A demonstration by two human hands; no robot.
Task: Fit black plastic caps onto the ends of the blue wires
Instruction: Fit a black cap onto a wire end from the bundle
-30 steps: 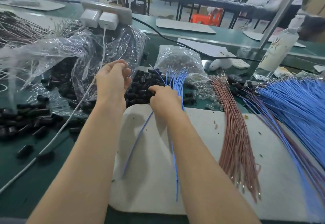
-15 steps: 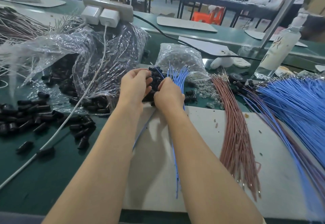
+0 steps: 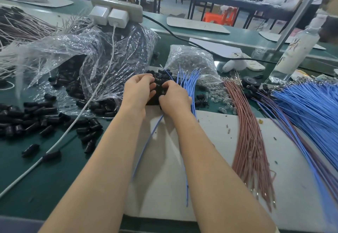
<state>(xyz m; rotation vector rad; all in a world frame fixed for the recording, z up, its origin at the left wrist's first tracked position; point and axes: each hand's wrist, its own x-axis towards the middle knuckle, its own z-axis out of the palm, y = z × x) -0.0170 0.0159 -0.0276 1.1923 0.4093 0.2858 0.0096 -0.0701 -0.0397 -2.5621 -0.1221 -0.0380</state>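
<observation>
My left hand (image 3: 139, 90) and my right hand (image 3: 173, 98) meet fingertip to fingertip over a heap of black plastic caps (image 3: 161, 78) at the far edge of the white mat (image 3: 219, 168). The left fingers are curled and pinch a black cap. The right hand grips a blue wire (image 3: 146, 144) that trails down-left across the mat. A small bundle of blue wires (image 3: 188, 80) fans out just right of the right hand. The wire's tip and the cap are hidden between the fingers.
A crumpled clear bag of black caps (image 3: 87, 62) and loose caps (image 3: 27, 119) lie left, crossed by a white charger cable (image 3: 82, 108). A bag of clear bulbs (image 3: 190, 58) sits behind. Pink wires (image 3: 250, 132), a large blue wire sheaf (image 3: 311, 104) and a bottle (image 3: 296, 49) lie right.
My left hand came down and right from above the bag to meet the right hand at the cap heap. The right hand shifted slightly forward with its wire.
</observation>
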